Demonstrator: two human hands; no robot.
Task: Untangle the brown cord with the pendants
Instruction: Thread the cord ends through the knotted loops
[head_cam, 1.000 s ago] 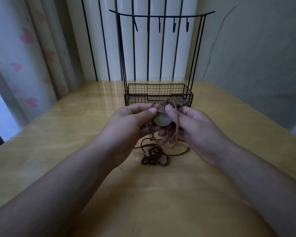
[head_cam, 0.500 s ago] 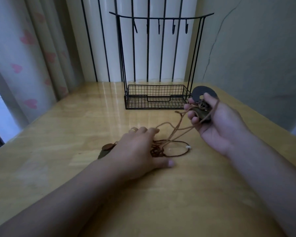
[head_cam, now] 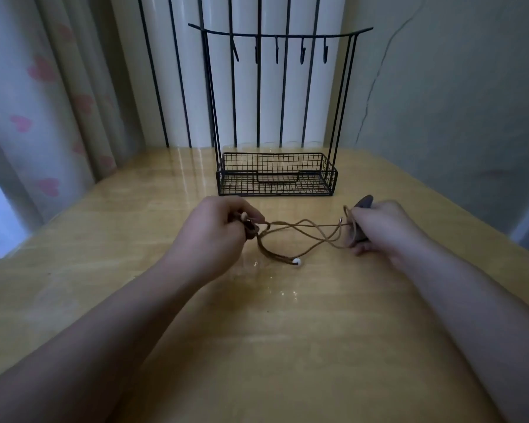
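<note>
over table point(head_cam: 135, 300), both hands grip brown cord point(head_cam: 303, 222) (strands slack).

Glossy yellow wooden table point(head_cam: 287, 346) under my arms. On it: black wire-mesh basket rack point(head_cam: 277, 178) at far edge; brown cord loop point(head_cam: 275, 254) with white bead point(head_cam: 297, 262) resting mid-surface.

No legible text, labels, numbers

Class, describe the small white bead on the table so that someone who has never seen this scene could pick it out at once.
Start at the black wire rack at the back of the wooden table, then come forward to the brown cord stretched between the two hands. Its lowest loop ends in the white bead, the only pale round spot lying on bare wood.
</note>
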